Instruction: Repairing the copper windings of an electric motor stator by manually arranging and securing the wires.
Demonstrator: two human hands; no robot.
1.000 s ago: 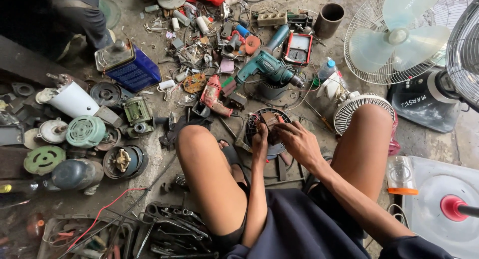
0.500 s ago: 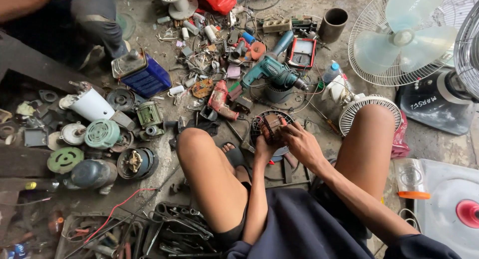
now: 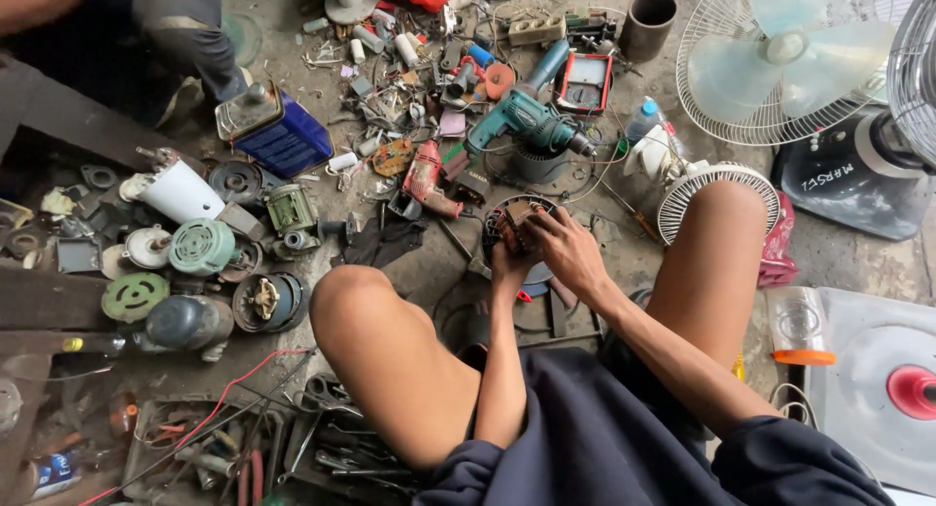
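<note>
A round motor stator (image 3: pixel 515 223) with copper windings sits between my bare knees, just above the concrete floor. My left hand (image 3: pixel 507 268) grips its lower edge from below. My right hand (image 3: pixel 567 249) lies over its right side, fingers curled onto the windings. Whether the right hand also holds a small tool is hidden by the fingers.
A teal power drill (image 3: pixel 526 124), a red drill (image 3: pixel 427 176), a blue can (image 3: pixel 278 134) and several motor parts (image 3: pixel 200 248) litter the floor. White fans (image 3: pixel 780 62) stand at the right. Pliers and hand tools (image 3: pixel 331 447) lie lower left. Another person's leg (image 3: pixel 190 28) is top left.
The view has shifted down and right slightly. Both hands stay on the stator, with my right hand's fingers moved a little across the windings.
</note>
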